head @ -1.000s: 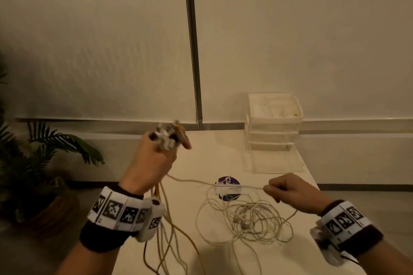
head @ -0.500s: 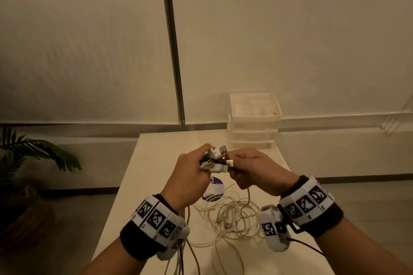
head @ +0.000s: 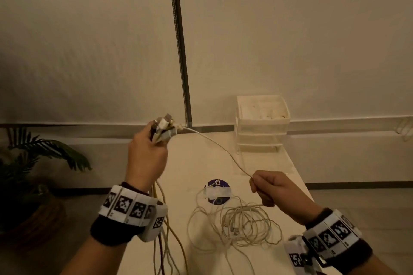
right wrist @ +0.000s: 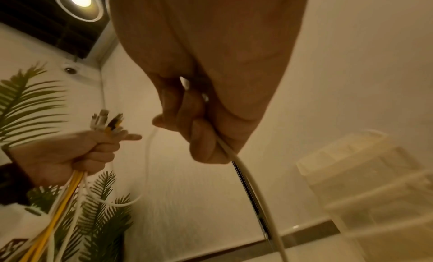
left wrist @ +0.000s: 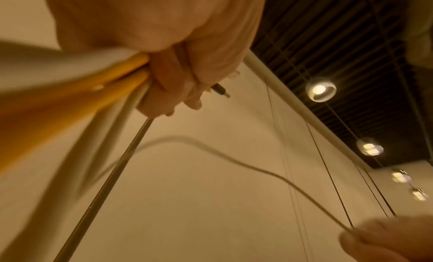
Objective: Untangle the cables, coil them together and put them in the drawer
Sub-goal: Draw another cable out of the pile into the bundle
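Cable (head: 220, 148) strung between two hands, sloping down rightward.
Left hand (head: 146, 156) fingers grip the plugs (head: 164, 128) pointing up; right hand (head: 271, 187) fingers pinch the cable above the tangle (head: 243, 223) on the table (head: 196, 158).

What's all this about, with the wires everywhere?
A person is sorting out cables at a table. Their left hand grips a bundle of cable ends, plugs up. Their right hand pinches one white cable running from that bundle. A loose tangle lies on the table; the drawer unit stands behind.
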The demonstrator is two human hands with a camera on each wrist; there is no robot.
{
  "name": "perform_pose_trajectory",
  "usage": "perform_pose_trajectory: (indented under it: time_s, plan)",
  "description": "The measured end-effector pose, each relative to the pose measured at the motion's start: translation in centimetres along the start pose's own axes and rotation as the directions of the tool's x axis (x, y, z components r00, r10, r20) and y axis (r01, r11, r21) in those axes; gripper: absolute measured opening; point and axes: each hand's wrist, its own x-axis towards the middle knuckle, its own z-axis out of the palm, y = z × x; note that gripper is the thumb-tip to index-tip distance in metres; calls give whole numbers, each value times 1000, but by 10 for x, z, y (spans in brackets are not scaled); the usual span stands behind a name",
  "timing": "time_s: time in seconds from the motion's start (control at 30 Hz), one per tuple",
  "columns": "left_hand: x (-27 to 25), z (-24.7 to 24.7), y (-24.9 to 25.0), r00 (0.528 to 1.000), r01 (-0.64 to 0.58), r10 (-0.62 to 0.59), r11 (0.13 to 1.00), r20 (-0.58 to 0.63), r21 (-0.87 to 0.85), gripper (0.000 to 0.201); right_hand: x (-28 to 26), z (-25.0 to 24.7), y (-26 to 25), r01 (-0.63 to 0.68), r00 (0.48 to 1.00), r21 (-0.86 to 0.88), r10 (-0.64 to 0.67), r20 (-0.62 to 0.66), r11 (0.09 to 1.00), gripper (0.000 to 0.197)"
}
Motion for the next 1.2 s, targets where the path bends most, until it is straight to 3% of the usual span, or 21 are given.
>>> perform_pose_trajectory:
  time_s: [0.1, 0.17, 0.23, 0.27, 0.33, 0.43, 0.5, 0.63, 0.77, 0.87, 0.97, 1.03, 1.07, 1.13, 1.17, 1.2]
  plan:
    - [-24, 14, 23, 955, -166, 178, 984, 238, -70, 36, 6, 5, -16, 17, 1000, -170, -20, -18, 985, 34]
    - [-39, 29, 32, 855, -239, 267, 964, 446, -118, 41, 11, 11, -32, 65, 997, -198, -56, 48, 978, 34]
    - [-47, 45, 34, 797, -317, 327, 942, 507, -109, 39, 16, 15, -47, 87, 993, -138, -74, 95, 987, 32]
    - [-48, 50, 34, 801, -323, 332, 940, 498, -108, 34, 19, 16, -53, 84, 992, -100, -73, 103, 991, 31]
    - [-46, 54, 31, 834, -313, 312, 947, 455, -76, 32, 21, 16, -59, 77, 991, -49, -71, 110, 996, 29]
    - [-41, 51, 31, 856, -320, 292, 948, 426, -7, 46, 20, 16, -56, 98, 986, 8, -99, 133, 995, 31]
    - [-36, 46, 33, 882, -306, 282, 952, 379, 3, 37, 19, 16, -51, 108, 983, 66, -117, 140, 992, 31]
    - [-11, 24, 32, 982, -172, 168, 984, 89, 48, 22, 18, 11, -30, 111, 983, 120, -127, 134, 987, 28]
    - [18, -7, 23, 982, -25, 14, 998, -191, -57, 20, 16, 4, 0, 75, 994, 69, -80, 70, 995, 27]
    - [23, -13, 17, 968, 76, -79, 997, -239, -21, 14, 17, 3, 15, 55, 998, 6, -55, -13, 998, 32]
    - [11, -2, 16, 995, 54, -46, 994, -84, 92, 32, 21, 6, 9, 43, 994, -34, -46, -94, 998, 34]
    - [-7, 11, 20, 994, -37, 24, 992, 108, 121, 54, 23, 8, -3, 46, 995, -66, -52, -91, 997, 32]
    - [-17, 18, 24, 969, -103, 72, 988, 238, 119, 58, 24, 10, -10, 55, 995, -85, -61, -74, 995, 32]
    - [-33, 36, 26, 865, -216, 140, 970, 481, 107, 58, 26, 14, -24, 86, 996, -96, -90, -31, 992, 30]
    - [-39, 45, 26, 827, -254, 166, 963, 537, 93, 54, 26, 15, -32, 106, 994, -88, -108, -13, 990, 30]
    - [-43, 52, 25, 818, -280, 194, 957, 541, 80, 46, 27, 15, -39, 125, 992, -76, -125, -2, 989, 30]
